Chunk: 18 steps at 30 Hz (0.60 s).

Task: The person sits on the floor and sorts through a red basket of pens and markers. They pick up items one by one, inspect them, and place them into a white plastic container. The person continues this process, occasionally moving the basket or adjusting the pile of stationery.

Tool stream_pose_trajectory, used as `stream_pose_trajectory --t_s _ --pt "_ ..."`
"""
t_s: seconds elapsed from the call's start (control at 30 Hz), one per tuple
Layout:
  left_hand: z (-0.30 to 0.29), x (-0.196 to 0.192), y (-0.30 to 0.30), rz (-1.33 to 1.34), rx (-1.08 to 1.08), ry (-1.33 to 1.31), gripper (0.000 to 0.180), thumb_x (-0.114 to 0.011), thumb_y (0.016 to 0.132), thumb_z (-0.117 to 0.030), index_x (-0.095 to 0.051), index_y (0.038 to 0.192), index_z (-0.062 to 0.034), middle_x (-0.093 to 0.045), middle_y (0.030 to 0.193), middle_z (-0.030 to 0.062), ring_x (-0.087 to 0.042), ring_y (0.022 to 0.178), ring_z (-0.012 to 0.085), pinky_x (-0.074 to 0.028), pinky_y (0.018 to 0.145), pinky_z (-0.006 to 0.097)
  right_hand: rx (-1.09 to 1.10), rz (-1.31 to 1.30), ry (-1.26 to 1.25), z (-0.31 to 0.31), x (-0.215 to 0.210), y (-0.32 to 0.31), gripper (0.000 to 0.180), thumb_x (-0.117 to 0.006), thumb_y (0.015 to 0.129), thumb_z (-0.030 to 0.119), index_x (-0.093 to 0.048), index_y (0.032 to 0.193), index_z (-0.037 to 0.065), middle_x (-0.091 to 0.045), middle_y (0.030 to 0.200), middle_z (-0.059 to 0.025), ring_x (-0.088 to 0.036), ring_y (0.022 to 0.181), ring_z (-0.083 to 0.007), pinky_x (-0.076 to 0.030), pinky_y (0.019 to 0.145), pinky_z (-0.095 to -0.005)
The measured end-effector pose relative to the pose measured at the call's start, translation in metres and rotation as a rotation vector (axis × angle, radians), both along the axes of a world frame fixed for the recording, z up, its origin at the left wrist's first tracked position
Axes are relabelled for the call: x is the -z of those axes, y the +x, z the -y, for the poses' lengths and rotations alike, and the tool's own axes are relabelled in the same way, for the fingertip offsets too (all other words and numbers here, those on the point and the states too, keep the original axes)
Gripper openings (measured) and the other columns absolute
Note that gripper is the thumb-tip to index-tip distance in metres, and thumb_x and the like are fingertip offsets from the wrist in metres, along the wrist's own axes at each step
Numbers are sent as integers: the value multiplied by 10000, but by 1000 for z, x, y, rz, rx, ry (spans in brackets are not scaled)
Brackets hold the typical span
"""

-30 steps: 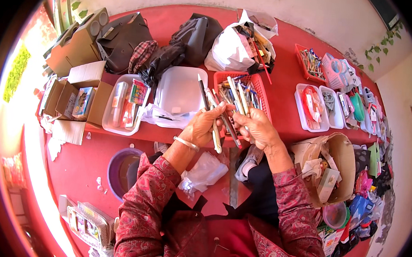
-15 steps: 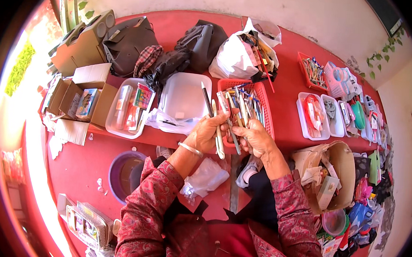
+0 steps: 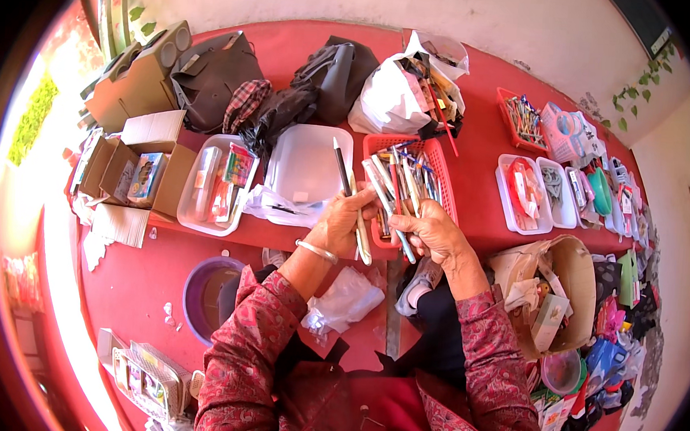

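Note:
My left hand (image 3: pixel 340 225), a bangle at its wrist, is closed on a few pens; one dark pen (image 3: pixel 340 161) points up and away, and a pale pen's end (image 3: pixel 364 250) sticks out below. Just beside it, my right hand (image 3: pixel 440 233) grips a bundle of several pens (image 3: pixel 380 178), fanned up toward the left, with a light-blue pen end (image 3: pixel 406 248) showing beneath. Both hands are over the near edge of a red plastic basket (image 3: pixel 443 160), which holds many loose pens. Fingers hide the middle of both bundles.
Left of the basket lie a white plastic tray (image 3: pixel 308 145), a tray of stationery packets (image 3: pixel 236 215) and an opened cardboard box (image 3: pixel 177 171). Bags (image 3: pixel 212 80) line the wall. More trays (image 3: pixel 544 218) stand right. Below are a purple tub (image 3: pixel 193 293) and a cardboard carton (image 3: pixel 506 259).
The two hands' pens have drawn slightly apart. Pens in my right hand now fan out more, and a light-blue end shows below them.

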<state>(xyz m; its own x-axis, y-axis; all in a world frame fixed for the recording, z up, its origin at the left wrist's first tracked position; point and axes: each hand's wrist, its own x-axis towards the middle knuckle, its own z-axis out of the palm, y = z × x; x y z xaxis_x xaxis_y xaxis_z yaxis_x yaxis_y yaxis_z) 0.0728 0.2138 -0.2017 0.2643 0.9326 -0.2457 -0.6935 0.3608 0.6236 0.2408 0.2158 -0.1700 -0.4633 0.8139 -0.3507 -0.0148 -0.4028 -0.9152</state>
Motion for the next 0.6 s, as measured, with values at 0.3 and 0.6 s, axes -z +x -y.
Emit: stream_pose_trajectory --t_s 0.3,0.6 --pt "-8 7 -11 -178 -14 28 181 -553 853 -153 -558 942 4 -423 629 -37 -351 478 23 -265 391 152 6 87 20 3 -1 0 157 -631 765 124 -556 693 6 -571 536 -100 -403 321 -59 -309 276 -194" --pt "-10 13 -11 369 111 -246 100 -502 887 -125 -510 887 -25 -491 745 18 -357 448 1 -266 335 136 247 -256 148 -7 11 9 180 -650 744 30 -601 918 36 -590 707 3 -421 392 -12 -311 334 -144"
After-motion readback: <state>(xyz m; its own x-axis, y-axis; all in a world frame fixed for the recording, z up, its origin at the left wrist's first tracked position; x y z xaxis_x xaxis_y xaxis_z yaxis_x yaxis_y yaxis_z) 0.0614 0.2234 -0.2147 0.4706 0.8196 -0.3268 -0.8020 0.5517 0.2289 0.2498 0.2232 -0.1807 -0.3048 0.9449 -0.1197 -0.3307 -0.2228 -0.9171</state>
